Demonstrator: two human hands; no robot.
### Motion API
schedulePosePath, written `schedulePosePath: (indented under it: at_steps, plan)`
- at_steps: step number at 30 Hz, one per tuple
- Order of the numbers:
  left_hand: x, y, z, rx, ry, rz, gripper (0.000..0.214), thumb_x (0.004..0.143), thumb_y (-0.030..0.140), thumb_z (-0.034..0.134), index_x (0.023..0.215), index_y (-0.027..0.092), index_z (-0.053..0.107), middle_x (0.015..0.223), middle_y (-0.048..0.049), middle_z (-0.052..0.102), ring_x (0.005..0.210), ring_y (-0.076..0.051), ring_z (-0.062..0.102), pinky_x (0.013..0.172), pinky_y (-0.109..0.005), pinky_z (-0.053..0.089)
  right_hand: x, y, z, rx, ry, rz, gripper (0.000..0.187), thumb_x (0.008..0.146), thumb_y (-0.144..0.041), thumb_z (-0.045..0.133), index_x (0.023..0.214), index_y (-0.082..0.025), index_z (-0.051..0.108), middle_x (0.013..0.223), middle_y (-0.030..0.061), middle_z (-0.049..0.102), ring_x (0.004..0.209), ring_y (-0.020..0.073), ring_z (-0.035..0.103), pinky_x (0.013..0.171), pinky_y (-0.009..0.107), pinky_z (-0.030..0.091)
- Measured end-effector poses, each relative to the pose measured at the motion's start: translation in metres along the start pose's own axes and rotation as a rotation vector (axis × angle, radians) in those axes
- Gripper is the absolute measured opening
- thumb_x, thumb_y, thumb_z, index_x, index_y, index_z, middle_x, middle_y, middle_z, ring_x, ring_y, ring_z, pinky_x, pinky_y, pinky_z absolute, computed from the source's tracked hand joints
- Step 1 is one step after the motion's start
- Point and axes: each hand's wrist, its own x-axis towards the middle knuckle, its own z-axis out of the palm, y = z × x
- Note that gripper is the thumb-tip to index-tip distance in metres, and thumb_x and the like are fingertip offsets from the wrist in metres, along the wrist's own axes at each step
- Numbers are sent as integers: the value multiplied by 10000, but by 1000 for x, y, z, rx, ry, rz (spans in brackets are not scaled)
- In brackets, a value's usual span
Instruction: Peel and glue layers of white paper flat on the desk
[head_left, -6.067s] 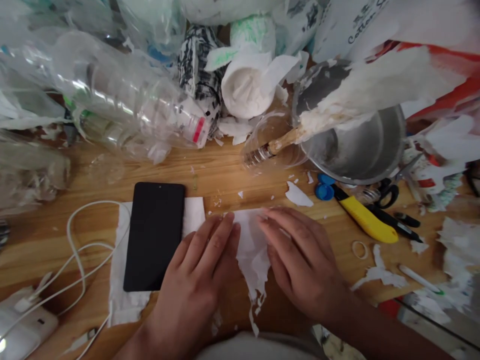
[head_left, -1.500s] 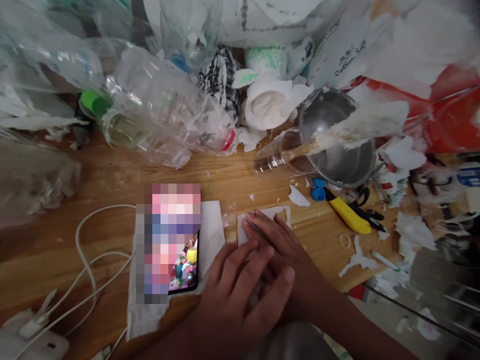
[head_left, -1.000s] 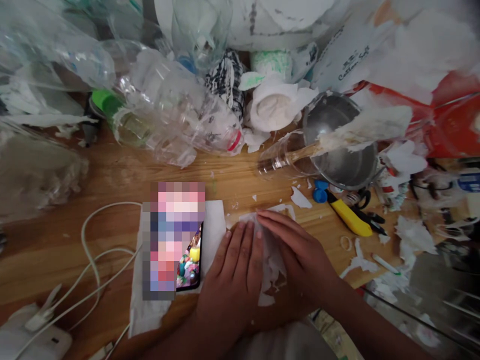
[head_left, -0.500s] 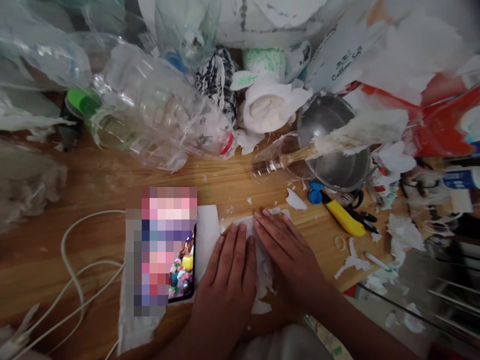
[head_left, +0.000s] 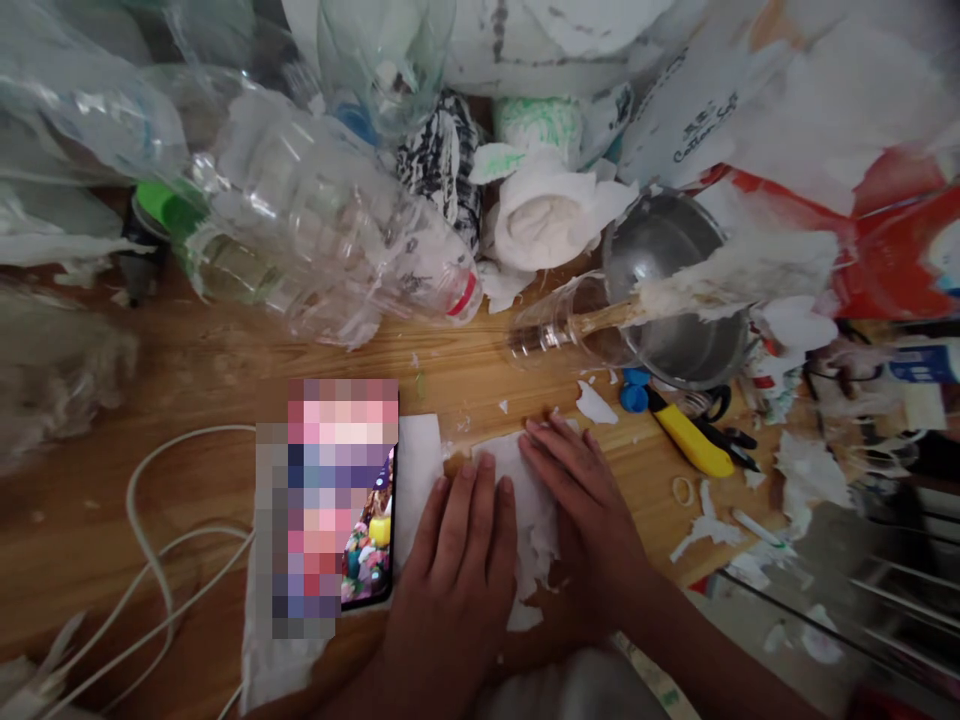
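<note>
My left hand [head_left: 457, 560] lies palm down with its fingers stretched out, over the left part of a torn sheet of white paper [head_left: 529, 490] on the wooden table. On the sheet's right edge rests my right hand [head_left: 585, 490], flat, with its fingers extended. Between the two hands the middle of the sheet shows, ragged along its lower side. Left of my left hand a phone [head_left: 367, 550] with a lit screen lies on another white paper [head_left: 420, 460]; most of the screen is blurred out.
Clear plastic bottles [head_left: 300, 190] crowd the back left. A metal pot [head_left: 675, 300] and a clear plastic cup [head_left: 562, 330] with a brush-like tool stand at back right. A yellow-handled cutter [head_left: 690, 435], blue cap [head_left: 634, 390] and paper scraps lie right. A white cable [head_left: 142, 490] curls left.
My right hand has shifted slightly to the right, so more of the paper shows between my hands. The left hand stays nearly in place. The whole view has shifted slightly.
</note>
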Motion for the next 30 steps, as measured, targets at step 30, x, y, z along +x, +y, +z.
schedulePosePath:
  at_steps: [30]
  plan:
    - [1, -1, -1, -18, 43, -1, 417, 925, 148, 524, 1319, 29, 594, 1372, -211, 637, 1318, -358, 551, 1170, -496, 345, 1, -28, 2, -148, 1, 58, 517, 1028, -188, 445, 1539, -263, 414, 1358, 98, 620, 1337, 289, 484, 1102, 503, 429]
